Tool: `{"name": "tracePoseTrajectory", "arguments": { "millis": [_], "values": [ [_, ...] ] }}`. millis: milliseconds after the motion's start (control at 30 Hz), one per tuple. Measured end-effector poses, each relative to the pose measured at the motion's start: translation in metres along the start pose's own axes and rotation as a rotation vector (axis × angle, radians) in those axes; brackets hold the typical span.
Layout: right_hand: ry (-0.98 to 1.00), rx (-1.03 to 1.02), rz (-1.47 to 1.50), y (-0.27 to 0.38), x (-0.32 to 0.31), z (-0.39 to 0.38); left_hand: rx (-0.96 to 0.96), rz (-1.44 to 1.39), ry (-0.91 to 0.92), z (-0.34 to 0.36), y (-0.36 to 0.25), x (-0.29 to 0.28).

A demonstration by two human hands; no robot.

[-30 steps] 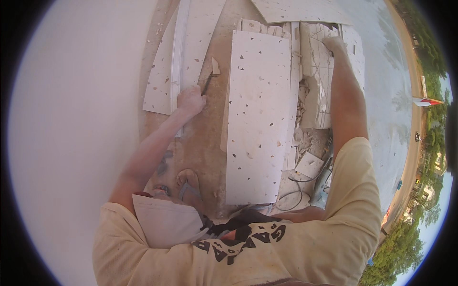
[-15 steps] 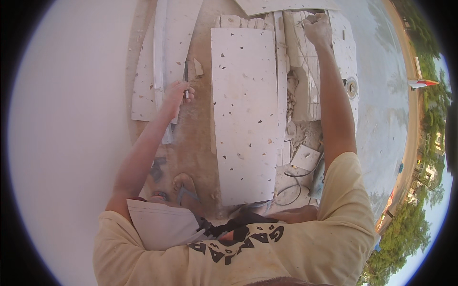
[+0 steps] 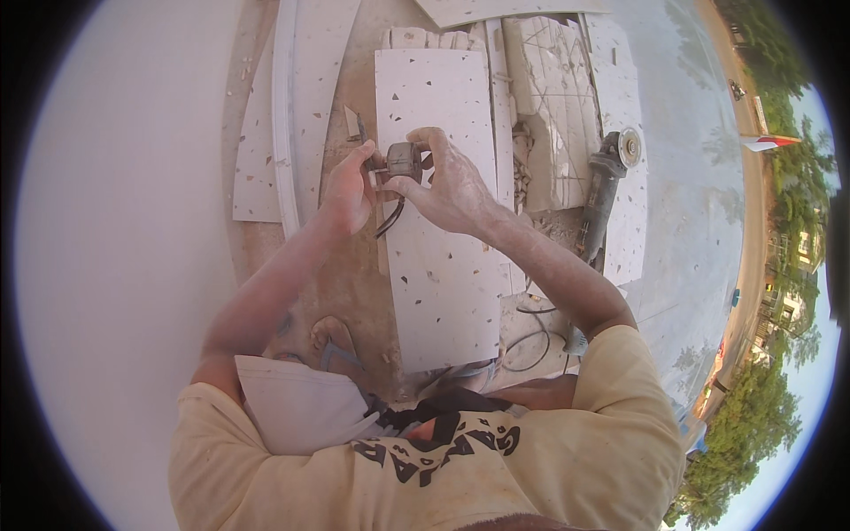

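Both hands' grip closes on a small dark tool (image 3: pixel 405 161) above the speckled slab (image 3: pixel 438 265).

Both hands (image 3: pixel 350 190) (image 3: pixel 447 186) have come together on a small dark tool (image 3: pixel 404 160)

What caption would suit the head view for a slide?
Both hands, left hand and right hand, hold a small dark tool above a speckled white slab; an angle grinder lies alongside.

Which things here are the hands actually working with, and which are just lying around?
In hand: small dark tool part, held between left hand and right hand, above the speckled white tile.

Lying about: angle grinder, tile offcuts, cable.
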State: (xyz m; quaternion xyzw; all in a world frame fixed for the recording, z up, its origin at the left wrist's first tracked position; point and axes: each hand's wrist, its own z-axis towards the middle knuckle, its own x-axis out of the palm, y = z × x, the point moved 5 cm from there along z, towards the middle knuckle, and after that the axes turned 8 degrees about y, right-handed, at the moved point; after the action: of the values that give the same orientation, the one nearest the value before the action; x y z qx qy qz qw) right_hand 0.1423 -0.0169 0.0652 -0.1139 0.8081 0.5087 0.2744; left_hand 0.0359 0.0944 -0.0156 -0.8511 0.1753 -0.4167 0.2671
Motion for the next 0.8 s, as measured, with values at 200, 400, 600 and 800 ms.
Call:
{"name": "tracePoseTrajectory", "arguments": {
  "millis": [200, 400, 600, 800],
  "values": [
    [0.004, -0.057, -0.028, -0.006, 0.026, -0.031, -0.012, 0.200, 0.020, -0.007, 0.016, -0.008],
    [-0.340, 0.348, -0.099, -0.119, 0.006, -0.068, 0.050, 0.223, -0.035, -0.010, 0.014, -0.025],
    [-0.187, 0.610, 0.405, -0.144, 0.035, -0.096, 0.019, 0.279, -0.142, -0.013, 0.014, -0.051],
    [-0.307, 0.576, 0.572, -0.154, 0.039, -0.087, -0.050, 0.348, -0.105, -0.022, 0.024, -0.033]
  ]
}}
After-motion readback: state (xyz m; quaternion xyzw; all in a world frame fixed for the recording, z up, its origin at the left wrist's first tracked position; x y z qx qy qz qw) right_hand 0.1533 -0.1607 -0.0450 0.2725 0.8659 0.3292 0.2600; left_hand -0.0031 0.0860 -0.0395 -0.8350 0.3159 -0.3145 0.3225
